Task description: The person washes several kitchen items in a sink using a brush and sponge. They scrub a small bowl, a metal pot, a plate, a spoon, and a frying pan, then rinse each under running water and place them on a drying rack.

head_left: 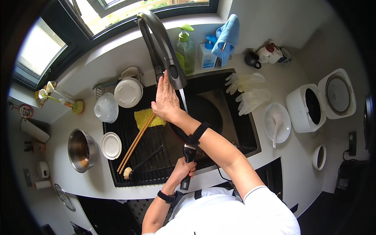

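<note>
My left hand (183, 172) is wrapped round the black handle (189, 154) of a dark frying pan (205, 113). The pan lies in the black sink (250, 135), partly hidden behind my right forearm. Stretched across to the tap, my right hand (166, 100) has its fingers straight and close together. Its fingertips meet the side of the dark grey tap (169, 51) near the spout; whether they press a lever is hidden. A thin stream of water (183, 100) runs from the spout into the pan.
Left of the pan, wooden chopsticks (135, 143), a yellow cloth (143, 118) and a dish brush (129, 172) lie on the ribbed drainer. A steel bowl (82, 150) stands further left. Right of the sink are pale gloves (250, 100), a plate (284, 133) with a spoon, and an open rice cooker (301, 113).
</note>
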The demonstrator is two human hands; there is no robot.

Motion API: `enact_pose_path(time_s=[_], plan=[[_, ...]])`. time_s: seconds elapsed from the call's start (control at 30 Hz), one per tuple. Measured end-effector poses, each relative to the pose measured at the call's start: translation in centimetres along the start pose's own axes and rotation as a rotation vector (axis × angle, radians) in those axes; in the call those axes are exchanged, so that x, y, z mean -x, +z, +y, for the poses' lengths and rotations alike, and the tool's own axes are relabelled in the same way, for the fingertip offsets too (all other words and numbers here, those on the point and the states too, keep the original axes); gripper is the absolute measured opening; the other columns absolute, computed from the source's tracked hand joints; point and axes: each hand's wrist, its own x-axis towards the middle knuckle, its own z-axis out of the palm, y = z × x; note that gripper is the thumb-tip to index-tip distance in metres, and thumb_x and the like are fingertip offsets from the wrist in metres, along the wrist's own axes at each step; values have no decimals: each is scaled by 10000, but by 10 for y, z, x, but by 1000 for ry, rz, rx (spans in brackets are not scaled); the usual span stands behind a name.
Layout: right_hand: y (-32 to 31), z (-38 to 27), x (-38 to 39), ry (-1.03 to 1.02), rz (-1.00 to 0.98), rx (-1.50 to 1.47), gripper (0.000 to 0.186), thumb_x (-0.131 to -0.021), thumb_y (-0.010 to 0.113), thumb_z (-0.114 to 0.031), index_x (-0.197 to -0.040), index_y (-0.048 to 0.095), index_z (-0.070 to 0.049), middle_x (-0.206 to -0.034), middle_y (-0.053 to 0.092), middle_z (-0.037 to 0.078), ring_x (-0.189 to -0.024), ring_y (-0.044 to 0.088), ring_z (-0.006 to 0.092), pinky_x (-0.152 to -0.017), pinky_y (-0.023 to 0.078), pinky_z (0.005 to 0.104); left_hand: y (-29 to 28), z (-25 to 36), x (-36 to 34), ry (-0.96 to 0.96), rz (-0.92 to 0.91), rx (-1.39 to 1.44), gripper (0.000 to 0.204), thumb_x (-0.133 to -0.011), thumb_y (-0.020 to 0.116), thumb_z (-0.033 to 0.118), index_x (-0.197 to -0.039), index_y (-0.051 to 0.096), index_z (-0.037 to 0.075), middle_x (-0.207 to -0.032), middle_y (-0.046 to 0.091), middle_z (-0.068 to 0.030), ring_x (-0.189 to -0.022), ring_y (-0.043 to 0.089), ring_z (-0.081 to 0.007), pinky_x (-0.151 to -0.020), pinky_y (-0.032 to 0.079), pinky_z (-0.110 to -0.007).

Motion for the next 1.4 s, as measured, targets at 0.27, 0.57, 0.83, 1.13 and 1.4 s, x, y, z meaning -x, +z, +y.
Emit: enact_pose_path(time_s=[0.27,0.57,0.83,1.13,1.4], plan=[[-17,9,23,-137,68,5,959,-839,693,-178,-1566,140,116,-1632,122,352,-1479,269,487,-1227,260,478,-2,1,8,39,8,-42,227,-931,590,45,-770,434,77,-617,496,-6,-492,485,-103,-467,459,-304],[-29,25,61,-309,-25,-49,797,-855,642,-111,-1517,275,138,-1562,303,373,-1483,285,493,-1245,246,476,1,3,-13,11,-37,27,215,-929,584,19,-777,443,74,-624,486,3,-488,475,-97,-457,443,-298],[-16,34,45,-279,57,-38,908,-822,664,-123,-1542,180,143,-1587,261,355,-1480,283,488,-1242,250,469,5,6,-38,-22,-57,52,178,-939,591,33,-813,472,74,-649,500,6,-508,493,-92,-472,445,-279],[0,11,4,-23,-43,-5,1037,-877,673,-240,-1565,-8,131,-1630,143,348,-1472,281,495,-1214,292,467,-2,2,-59,-32,-68,7,149,-959,587,60,-847,489,67,-647,494,10,-509,485,-93,-480,448,-279],[-13,5,-13,-27,-98,63,1070,-878,670,-346,-1585,-2,95,-1650,53,343,-1493,271,469,-1184,359,452,-5,4,-69,-39,-85,4,84,-966,571,30,-932,495,40,-645,485,3,-509,472,-98,-462,432,-287]])
